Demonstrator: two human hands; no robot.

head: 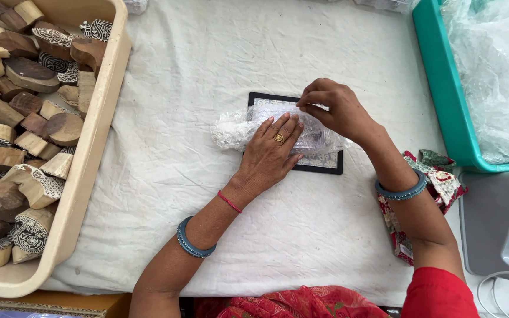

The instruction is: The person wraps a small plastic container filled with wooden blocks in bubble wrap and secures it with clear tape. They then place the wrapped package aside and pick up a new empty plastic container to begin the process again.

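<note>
Wrapping looks half done: the left hand (269,154) presses flat on the bubble wrap (248,126) over the black-framed block (320,165) mid-surface, the right hand (337,109) pinching the wrap's far edge, ends still loose.

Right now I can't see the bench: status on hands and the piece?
Left hand flat on bubble wrap over black-framed block. Right hand pinching wrap at top edge. Beige tub of wooden stamps left, clear of work.
</note>
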